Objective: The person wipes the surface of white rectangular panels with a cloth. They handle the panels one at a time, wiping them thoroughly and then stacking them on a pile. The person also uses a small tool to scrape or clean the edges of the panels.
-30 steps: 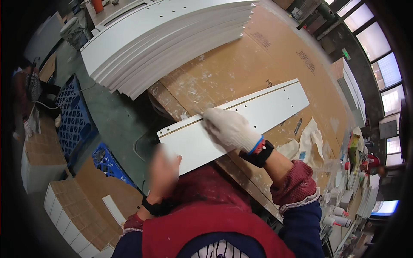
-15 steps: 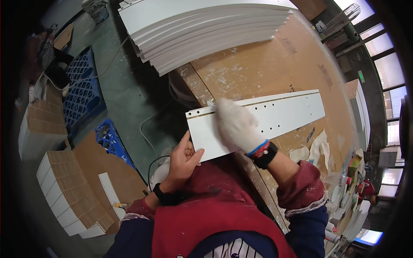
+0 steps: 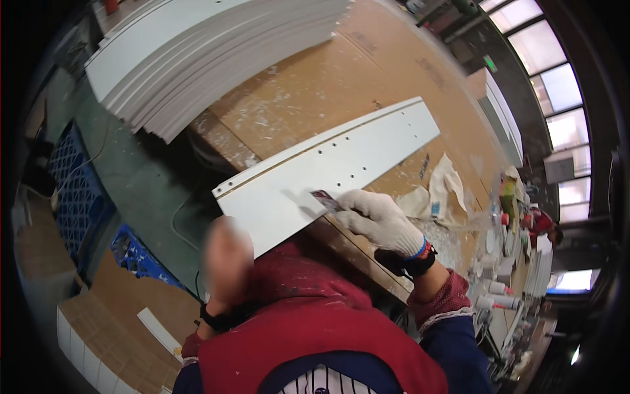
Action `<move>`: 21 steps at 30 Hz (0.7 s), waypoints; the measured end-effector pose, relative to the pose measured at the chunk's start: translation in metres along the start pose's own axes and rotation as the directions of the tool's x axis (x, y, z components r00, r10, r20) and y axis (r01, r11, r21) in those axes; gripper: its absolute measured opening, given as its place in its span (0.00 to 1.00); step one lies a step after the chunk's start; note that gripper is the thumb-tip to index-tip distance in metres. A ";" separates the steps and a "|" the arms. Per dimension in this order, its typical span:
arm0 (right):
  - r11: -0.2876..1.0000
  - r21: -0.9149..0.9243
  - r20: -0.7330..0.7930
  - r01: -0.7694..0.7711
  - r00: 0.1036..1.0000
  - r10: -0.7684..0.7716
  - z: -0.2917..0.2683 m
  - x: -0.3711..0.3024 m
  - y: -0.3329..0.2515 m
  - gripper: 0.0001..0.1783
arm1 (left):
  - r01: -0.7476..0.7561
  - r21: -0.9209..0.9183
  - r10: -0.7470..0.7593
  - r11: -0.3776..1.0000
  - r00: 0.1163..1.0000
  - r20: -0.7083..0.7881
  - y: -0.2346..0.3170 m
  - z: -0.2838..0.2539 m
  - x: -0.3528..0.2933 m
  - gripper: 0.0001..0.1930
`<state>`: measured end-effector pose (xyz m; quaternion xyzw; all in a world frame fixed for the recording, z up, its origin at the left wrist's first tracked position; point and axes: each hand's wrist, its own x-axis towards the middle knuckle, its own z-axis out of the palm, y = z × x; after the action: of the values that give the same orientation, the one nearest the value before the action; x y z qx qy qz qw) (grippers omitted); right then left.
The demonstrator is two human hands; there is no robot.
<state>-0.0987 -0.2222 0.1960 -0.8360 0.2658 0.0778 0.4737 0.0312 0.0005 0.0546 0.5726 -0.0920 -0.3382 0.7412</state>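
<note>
While the long white board (image 3: pixel 328 174) lies slanted across the brown surface (image 3: pixel 308 85), its near end sticks out past the edge toward the person. The board has a row of small holes along it and a thin brown strip along its far edge. The right hand (image 3: pixel 380 220), in a white glove, holds a small dark tool (image 3: pixel 326 200) in a closed grip and presses its tip on the white face of the board, near the middle. The left hand (image 3: pixel 226 253) is bare and blurred; it is at the near corner of the board, but I cannot tell if its grip is closed on the board or just resting by it.

I think the work on this board is partly done at most, since the tool sits at one spot and most of the face is away from it. The face looks clean, so I cannot tell how much has been worked.

Behind the board a big stack of white boards (image 3: pixel 216 59) rests on the same surface. A crumpled rag (image 3: pixel 443 190) lies just right of the gloved hand. Blue crates (image 3: pixel 75 190) stand on the floor to the left
</note>
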 end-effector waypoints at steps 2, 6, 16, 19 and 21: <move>0.979 0.080 -0.125 -0.185 0.973 0.194 0.002 -0.035 0.057 0.13 | 0.013 0.033 -0.013 0.999 1.000 0.018 0.004 0.002 0.001 0.31; 0.908 -0.044 -0.210 -0.416 0.893 0.399 0.006 -0.062 0.122 0.12 | -0.021 0.113 0.027 0.993 0.998 -0.052 0.010 0.015 0.003 0.30; 0.821 0.009 -0.975 -0.570 0.179 0.135 -0.041 -0.092 0.204 0.16 | -0.095 0.226 0.118 0.970 0.989 -0.089 0.007 0.011 0.003 0.23; 0.704 0.111 -0.971 -0.701 0.075 0.228 -0.050 -0.095 0.224 0.18 | 0.002 0.164 0.011 0.986 0.997 -0.073 0.009 0.005 0.004 0.18; 0.722 0.107 -0.948 -0.683 0.149 0.282 -0.052 -0.095 0.245 0.19 | 0.096 0.104 -0.089 0.990 0.994 -0.069 0.022 0.015 0.002 0.15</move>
<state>-0.3121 -0.3312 0.0763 -0.6571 0.7229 -0.2121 0.0249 0.0338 -0.0101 0.0789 0.6258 -0.0596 -0.3484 0.6953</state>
